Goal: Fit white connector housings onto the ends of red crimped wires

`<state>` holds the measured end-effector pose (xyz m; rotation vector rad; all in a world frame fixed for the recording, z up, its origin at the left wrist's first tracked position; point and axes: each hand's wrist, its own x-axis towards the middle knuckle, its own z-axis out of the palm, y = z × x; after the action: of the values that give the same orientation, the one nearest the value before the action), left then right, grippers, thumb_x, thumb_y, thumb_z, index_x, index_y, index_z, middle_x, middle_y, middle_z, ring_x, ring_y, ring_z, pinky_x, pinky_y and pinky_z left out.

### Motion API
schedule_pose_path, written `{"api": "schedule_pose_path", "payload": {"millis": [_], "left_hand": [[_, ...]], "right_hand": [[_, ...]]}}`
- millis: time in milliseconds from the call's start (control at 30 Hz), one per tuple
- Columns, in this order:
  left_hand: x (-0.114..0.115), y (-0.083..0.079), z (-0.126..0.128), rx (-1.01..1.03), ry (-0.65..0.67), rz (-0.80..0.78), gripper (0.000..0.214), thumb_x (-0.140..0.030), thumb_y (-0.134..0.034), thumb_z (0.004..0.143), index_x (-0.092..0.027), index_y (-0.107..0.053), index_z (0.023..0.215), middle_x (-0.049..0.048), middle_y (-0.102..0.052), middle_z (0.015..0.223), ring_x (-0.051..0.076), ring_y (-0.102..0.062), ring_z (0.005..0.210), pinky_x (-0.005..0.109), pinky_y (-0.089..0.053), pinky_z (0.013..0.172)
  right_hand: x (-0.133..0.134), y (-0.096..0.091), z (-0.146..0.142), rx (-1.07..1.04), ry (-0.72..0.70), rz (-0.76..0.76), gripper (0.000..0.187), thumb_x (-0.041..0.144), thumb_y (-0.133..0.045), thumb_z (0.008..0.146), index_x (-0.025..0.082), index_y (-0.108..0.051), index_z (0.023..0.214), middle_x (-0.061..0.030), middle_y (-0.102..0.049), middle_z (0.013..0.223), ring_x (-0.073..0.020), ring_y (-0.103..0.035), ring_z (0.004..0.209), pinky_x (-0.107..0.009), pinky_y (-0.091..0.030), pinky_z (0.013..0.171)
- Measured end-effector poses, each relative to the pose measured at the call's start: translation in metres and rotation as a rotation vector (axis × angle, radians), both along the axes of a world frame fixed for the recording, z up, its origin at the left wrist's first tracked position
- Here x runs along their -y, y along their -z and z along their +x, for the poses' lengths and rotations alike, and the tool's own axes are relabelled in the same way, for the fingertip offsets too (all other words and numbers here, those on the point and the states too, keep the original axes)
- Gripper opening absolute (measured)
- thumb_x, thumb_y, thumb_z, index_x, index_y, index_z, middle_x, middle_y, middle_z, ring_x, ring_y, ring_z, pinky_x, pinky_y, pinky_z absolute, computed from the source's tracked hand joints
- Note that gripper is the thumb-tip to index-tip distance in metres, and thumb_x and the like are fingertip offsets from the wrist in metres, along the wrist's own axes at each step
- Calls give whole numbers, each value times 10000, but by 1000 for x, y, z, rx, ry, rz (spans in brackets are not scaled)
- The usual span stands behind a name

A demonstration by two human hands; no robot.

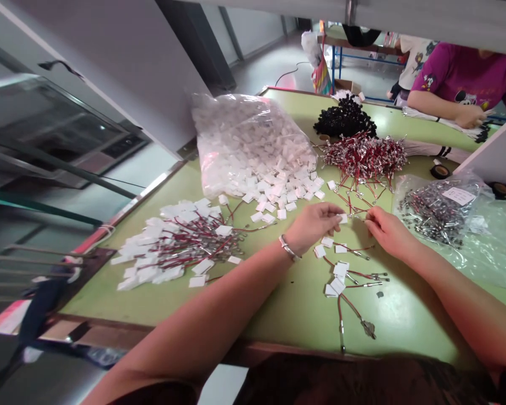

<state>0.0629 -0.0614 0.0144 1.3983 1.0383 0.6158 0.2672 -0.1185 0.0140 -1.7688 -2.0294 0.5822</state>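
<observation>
My left hand (pixel 316 225) pinches a small white plastic connector housing (pixel 342 218) between thumb and fingers. Close to its right, my right hand (pixel 383 229) is closed on a short wire lead (pixel 357 217) with a metal terminal, which reaches toward the housing. Whether the terminal sits inside the housing I cannot tell. Below the hands lie several white housings (pixel 340 270) with red-brown leads attached. To the left is a heap of housings with leads (pixel 185 242). Loose white housings (pixel 278 191) spill from a clear plastic bag (pixel 219 140) behind my left hand.
A pile of red leads with terminals (pixel 362 160) lies beyond my hands, with black parts (pixel 346 118) behind it. At right are a bag of terminals (pixel 438 211) and a black tape roll (pixel 440 170). Across the table, a person in a purple shirt (pixel 480 79) handles white cables.
</observation>
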Motion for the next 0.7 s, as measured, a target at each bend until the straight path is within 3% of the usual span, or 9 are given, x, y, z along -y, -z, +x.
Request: {"api": "schedule_pose_path", "payload": {"millis": [133,500,600,700], "left_hand": [[4,14,11,255,-50,-250,97,-88,-626,778,-106,-626,873,3,-622,609,77,-554,534,232,-431,570],[6,19,12,387,-43,-408,142,-79,-686,735,-105,-656,870,10,-663,707,67,-578,584,234,-434,628],[6,21,11,401,-42,-397,147,-80,-684,728,-113,-656,868,6,-662,726,71,-593,617,234,-450,651],[7,23,10,395,-17,-324,146,-99,-684,719,-122,-660,861,4,-665,730,73,-598,631,230,-466,655]], "right_hand": [[5,-2,0,-181,40,19,154,309,-452,869,216,-548,794,26,-563,613,-132,-486,547,-263,-362,537],[9,0,-8,-74,-59,36,191,278,-433,893,207,-573,784,8,-574,625,-121,-460,559,-260,-344,567],[10,-2,-8,-125,-77,-69,209,280,-435,884,205,-535,717,15,-538,592,-118,-456,549,-253,-340,551],[10,-5,-9,-359,-19,-354,207,305,-427,880,205,-526,727,56,-481,519,-92,-413,427,-231,-320,458]]}}
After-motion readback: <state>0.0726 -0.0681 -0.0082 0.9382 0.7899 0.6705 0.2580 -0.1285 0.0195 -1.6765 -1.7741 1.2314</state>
